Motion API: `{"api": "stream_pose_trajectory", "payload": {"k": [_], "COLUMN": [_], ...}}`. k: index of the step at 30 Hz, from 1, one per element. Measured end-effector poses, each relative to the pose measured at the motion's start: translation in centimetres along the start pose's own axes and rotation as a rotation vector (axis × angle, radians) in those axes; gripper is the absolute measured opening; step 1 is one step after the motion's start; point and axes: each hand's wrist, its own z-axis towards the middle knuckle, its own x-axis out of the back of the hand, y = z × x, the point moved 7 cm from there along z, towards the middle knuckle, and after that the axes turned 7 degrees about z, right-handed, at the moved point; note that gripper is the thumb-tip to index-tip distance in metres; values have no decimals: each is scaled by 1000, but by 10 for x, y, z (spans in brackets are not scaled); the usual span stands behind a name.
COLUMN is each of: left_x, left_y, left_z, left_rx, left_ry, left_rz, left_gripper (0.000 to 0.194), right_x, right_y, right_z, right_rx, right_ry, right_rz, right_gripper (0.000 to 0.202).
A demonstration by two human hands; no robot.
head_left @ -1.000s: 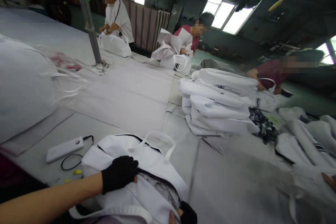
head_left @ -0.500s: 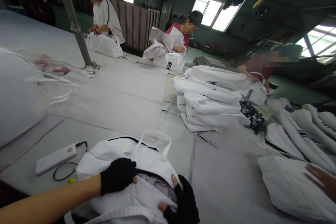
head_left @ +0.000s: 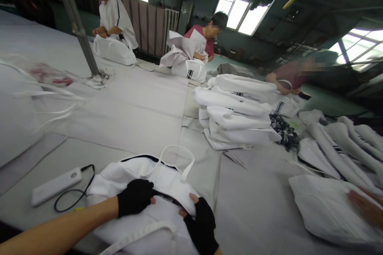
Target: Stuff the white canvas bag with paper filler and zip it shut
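A white handbag (head_left: 143, 227) with a dark-edged top opening lies in front of me, one strap handle (head_left: 191, 159) standing up at its far side and another lying across its near side. My left hand (head_left: 136, 198), in a black fingerless glove, is closed on the dark edge of the opening; what its fingertips pinch is partly hidden. Gloved the same way, my right hand (head_left: 202, 223) grips the bag's edge at the opening's right end. Between the hands the opening is a narrow dark gap.
A white power bank (head_left: 56, 186) with a black cable lies at left. Beyond the bag is a stack of white bags (head_left: 236, 115), with more bags (head_left: 338, 147) at right. Another person's hand (head_left: 363, 205) rests on a white bag (head_left: 323, 207). Several people work across the table.
The bag's opening has narrowed, and the pale crumpled stuffing seen inside is now covered. My right hand has moved up and left, nearer my left hand.
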Motion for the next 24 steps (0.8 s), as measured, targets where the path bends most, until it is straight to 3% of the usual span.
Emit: {"api": "stream_pose_trajectory", "payload": {"k": [6,9,13,17,21,24], "left_x": [48,58,56,51,41,35], "left_y": [-13,-14,-11,-14,-8,-4], "left_z": [45,47,21,-15,-52,-74], "left_rx": [-58,-70,-54,-12,-29,-1], "left_ry": [-35,31,123,135,101,108], "left_rz": [118,114,108,134,183,217], "left_gripper": [26,29,27,29,34,31], "right_x": [4,12,36,52,39,28], "right_y": [16,14,17,46,45,36], "right_z": [42,60,61,28,-11,-29], "right_rx": [-51,-36,-91,-490,-671,-711], "right_ry": [44,58,-25,-98,-193,-211], "right_rz": [33,61,262,649,728,670], "right_gripper": [45,40,50,55,54,37]}}
